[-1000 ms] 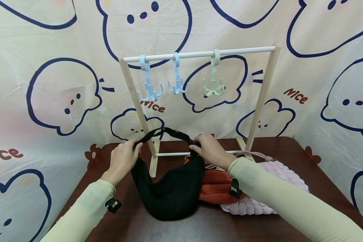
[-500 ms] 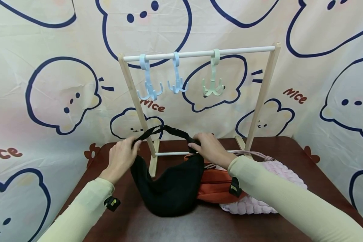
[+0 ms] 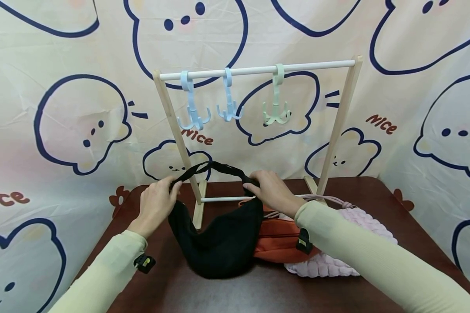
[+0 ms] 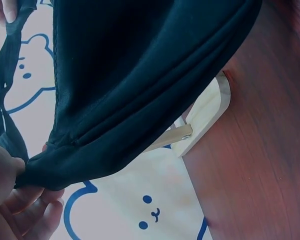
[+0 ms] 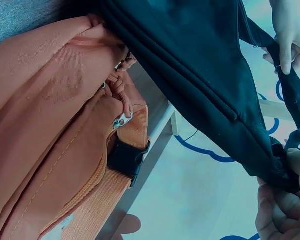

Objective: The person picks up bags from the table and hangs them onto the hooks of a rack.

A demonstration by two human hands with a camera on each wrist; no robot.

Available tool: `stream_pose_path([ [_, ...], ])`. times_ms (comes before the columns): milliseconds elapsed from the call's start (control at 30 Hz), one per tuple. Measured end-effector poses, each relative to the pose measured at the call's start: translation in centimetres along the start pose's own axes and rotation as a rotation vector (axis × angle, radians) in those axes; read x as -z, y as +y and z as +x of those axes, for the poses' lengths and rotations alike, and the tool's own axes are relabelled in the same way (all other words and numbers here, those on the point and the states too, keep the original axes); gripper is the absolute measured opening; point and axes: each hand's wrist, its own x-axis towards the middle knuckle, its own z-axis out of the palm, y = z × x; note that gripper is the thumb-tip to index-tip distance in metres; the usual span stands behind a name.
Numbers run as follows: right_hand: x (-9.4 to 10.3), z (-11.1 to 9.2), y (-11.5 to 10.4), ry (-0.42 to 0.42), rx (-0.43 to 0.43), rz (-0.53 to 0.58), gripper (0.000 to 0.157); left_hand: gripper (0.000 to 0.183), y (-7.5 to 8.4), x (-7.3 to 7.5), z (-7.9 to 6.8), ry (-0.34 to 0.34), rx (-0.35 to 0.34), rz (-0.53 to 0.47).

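Observation:
In the head view, a black shoulder bag (image 3: 219, 243) hangs slack between my two hands, its strap (image 3: 227, 169) arching up above them. The left hand (image 3: 156, 204) pinches the strap's left end where it joins the bag. At the opposite end, my right hand (image 3: 274, 191) grips the strap between thumb and fingers. Both wrist views confirm the fabric is bunched in each hand. Whether the bag's underside touches the table is hard to tell. Partly behind it, under my right forearm, lies an orange belt bag (image 3: 278, 243); the right wrist view shows its black buckle (image 5: 127, 160).
A pale pink puffy bag (image 3: 370, 226) with a cord strap lies on the brown table (image 3: 203, 300) at the right. Behind stands a wooden rack with a white rail (image 3: 317, 65). Two blue hooks (image 3: 192, 104) and one green hook (image 3: 276, 100) hang from it.
The black bag has risen slightly and shifted a little left, held in both hands. The left hand has also moved slightly up and left. Grips look the same.

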Motion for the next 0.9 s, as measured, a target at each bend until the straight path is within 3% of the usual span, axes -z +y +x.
stream_pose_path([
  [467, -0.18, 0.08, -0.38, 0.017, 0.010, 0.009, 0.017, 0.023, -0.21, 0.58, 0.09, 0.055, -0.012, -0.009],
  [900, -0.17, -0.05, -0.37, 0.040, 0.009, 0.013, 0.017, 0.023, 0.08, 0.78, 0.45, 0.051, -0.007, -0.011],
])
